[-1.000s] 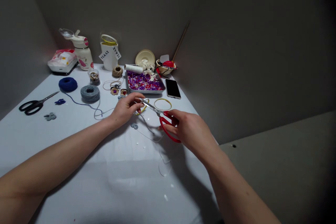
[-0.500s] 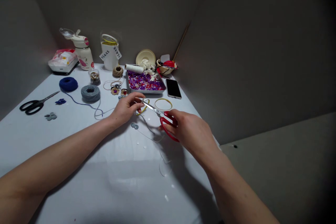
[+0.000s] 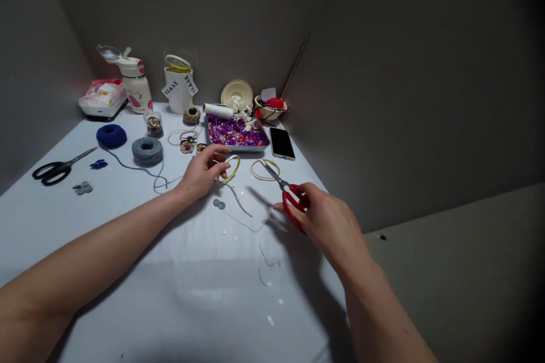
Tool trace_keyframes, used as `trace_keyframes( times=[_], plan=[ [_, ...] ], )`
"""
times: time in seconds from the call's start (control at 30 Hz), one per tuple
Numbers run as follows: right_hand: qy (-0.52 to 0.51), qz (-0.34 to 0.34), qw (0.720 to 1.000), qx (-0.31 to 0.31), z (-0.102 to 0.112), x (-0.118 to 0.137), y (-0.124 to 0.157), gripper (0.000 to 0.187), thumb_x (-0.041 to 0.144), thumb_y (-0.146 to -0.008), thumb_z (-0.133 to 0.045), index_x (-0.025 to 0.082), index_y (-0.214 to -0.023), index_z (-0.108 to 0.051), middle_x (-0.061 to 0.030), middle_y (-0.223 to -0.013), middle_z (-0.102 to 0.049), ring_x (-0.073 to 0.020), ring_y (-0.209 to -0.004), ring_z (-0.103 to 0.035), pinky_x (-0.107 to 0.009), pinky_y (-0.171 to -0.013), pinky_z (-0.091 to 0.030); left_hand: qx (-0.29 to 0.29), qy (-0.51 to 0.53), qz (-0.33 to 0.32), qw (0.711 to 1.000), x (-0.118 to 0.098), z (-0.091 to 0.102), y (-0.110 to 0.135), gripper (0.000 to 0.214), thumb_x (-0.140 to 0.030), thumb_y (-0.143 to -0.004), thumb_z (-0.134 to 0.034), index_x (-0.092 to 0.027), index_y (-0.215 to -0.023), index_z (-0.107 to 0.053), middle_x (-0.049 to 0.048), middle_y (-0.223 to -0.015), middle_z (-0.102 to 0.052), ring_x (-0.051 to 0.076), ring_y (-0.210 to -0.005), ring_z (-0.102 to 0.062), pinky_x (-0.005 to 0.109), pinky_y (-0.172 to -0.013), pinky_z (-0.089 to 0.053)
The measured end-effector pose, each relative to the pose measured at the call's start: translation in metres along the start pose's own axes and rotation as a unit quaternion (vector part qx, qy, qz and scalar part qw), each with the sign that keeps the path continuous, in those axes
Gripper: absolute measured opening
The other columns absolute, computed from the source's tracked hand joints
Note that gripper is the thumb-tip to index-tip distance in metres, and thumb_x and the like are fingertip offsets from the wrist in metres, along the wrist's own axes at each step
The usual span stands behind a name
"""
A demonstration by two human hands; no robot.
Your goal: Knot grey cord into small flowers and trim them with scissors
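the left grip (image 3: 200, 174) pinches a yellow hoop (image 3: 233, 168); the right grip (image 3: 327, 220) holds red scissors (image 3: 292, 207), blades shut, their tips reaching a second hoop (image 3: 264, 170).

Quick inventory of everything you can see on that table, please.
red scissors: 1, red handles, in right hand
black scissors: 1, black handles, far left
yarn balls: 2, navy and grey, left of centre
twine ball: 1, brown, behind grey yarn
thread spool: 1, white, at tray's back edge
bead tray: 1, purple and red beads, back centre
phone: 1, black, right of tray
bottle: 1, white, back left
cup: 1, white, tagged, back
bowl: 1, tan, back right
loose ring: 1, yellow, under scissor tips
held ring: 1, yellow, centre
left hand: 1, on held ring
right hand: 1, around red scissors
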State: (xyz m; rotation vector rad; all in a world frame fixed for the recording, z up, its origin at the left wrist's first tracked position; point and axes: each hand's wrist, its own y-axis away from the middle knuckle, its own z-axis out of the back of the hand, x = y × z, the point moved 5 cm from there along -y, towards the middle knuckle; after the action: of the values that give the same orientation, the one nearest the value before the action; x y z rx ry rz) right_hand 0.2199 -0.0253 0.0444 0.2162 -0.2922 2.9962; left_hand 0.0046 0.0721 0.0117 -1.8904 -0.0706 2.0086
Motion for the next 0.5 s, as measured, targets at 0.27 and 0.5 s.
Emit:
trace_keyframes(
  times=[0.27, 0.5],
  plan=[
    [0.057, 0.039, 0.996, -0.061, -0.003, -0.003, 0.007, 0.034, 0.047, -0.083, -0.057, 0.017, -0.098, -0.063, -0.0092, -0.079, -0.068, -0.0221, -0.067, -0.060, -0.028, -0.051, -0.033, 0.019, -0.374, -0.131, 0.918, 0.000, 0.011, -0.004, 0.014, -0.014, -0.081, -0.059, -0.020, -0.093, -0.062, 0.0050, -0.090, -0.066, 0.020, -0.083, -0.060, 0.034, -0.075, -0.046],
    [0.062, 0.152, 0.984, -0.072, -0.007, 0.022, 0.022, 0.021, 0.029, -0.082, -0.059, 0.016, -0.098, -0.061, -0.0090, -0.087, -0.069, -0.0234, -0.077, -0.062, -0.031, -0.062, -0.042, 0.018, -0.353, -0.168, 0.920, -0.014, 0.007, -0.001, 0.014, -0.021, -0.086, -0.053, -0.016, -0.085, -0.066, 0.0089, -0.096, -0.064, 0.022, -0.095, -0.056, 0.039, -0.086, -0.044]
  ],
)
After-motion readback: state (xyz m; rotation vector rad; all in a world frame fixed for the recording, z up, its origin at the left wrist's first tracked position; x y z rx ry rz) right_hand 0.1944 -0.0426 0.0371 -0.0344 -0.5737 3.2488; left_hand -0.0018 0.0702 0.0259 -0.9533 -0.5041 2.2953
